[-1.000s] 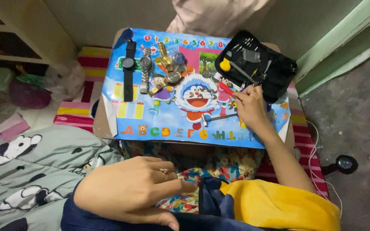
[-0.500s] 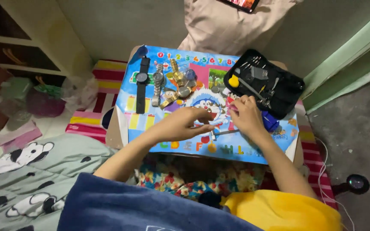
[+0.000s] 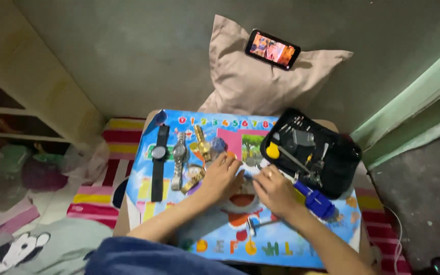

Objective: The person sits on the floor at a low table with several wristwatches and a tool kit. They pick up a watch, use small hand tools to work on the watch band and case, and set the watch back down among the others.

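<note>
Both hands meeting mid-surface: left hand (image 3: 223,175) and right hand (image 3: 276,191) pinching a small part, unclear what; gold watch (image 3: 195,173) lying at 9 o'clock, nearer left.

A beige fabric pillow (image 3: 268,84) leans against the grey wall, with a black smartphone (image 3: 272,49) lying on it, screen lit. A striped red, yellow and pink mat (image 3: 115,153) lies on the floor beside a cream wooden shelf (image 3: 31,97).
</note>
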